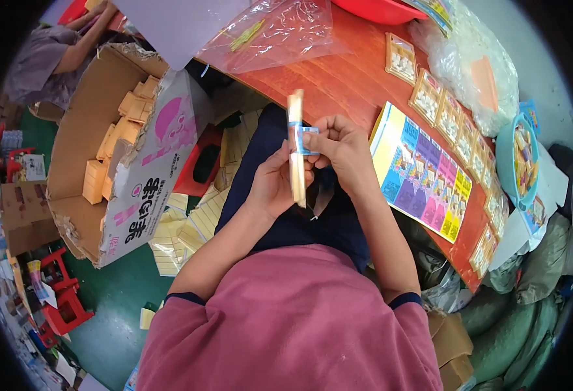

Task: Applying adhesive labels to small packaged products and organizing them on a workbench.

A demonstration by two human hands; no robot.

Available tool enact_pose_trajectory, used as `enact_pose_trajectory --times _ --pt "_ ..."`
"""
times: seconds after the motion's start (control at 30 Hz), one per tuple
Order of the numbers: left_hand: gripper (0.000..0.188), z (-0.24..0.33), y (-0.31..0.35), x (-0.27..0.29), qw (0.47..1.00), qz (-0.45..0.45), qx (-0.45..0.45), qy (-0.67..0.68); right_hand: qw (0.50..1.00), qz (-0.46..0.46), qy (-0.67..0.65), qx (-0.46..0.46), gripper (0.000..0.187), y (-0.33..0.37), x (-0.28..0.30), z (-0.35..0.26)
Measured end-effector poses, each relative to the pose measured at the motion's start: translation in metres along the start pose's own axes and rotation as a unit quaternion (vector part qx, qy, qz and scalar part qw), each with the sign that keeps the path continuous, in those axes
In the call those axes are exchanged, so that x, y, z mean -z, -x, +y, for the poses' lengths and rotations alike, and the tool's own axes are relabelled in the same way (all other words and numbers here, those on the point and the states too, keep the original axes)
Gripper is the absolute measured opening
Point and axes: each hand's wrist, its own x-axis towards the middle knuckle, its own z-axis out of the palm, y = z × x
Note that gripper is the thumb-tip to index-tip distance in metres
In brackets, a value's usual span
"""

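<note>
A slim upright bundle of pale, stick-like pieces stands in front of my body, a coloured band round its middle. My left hand is closed round its lower part, with some fingers hidden behind it. From the right, my right hand pinches a small blue label against the bundle's side, thumb on top. Whether the pieces are wood or something else I cannot make out.
On the red-brown table are a colourful printed sheet, a row of small trays with white pieces and a turquoise basket. A big carton with orange boxes stands left. Another person sits beyond it.
</note>
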Motion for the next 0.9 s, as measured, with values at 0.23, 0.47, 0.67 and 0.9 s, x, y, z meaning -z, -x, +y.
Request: enact_pose_trajectory --times 0.23,0.47,0.67,0.9 --pt "0.035 0.000 0.001 -0.018 0.999 -0.014 -0.005 -0.033 0.993 0.006 0.117 0.014 0.024 0.004 -0.008 -0.013" --pt "0.061 -0.006 -0.009 -0.024 0.995 -0.069 0.055 0.035 0.973 0.054 0.199 0.107 0.025 0.001 0.014 0.000" --pt "0.035 -0.005 -0.010 -0.052 0.970 0.113 -0.077 -0.201 0.988 -0.027 0.068 0.135 0.034 0.023 0.038 -0.004" --pt "0.032 -0.046 -0.051 -0.072 0.917 -0.020 -0.096 -0.387 0.987 0.071 0.076 0.121 0.039 0.068 0.093 0.003"
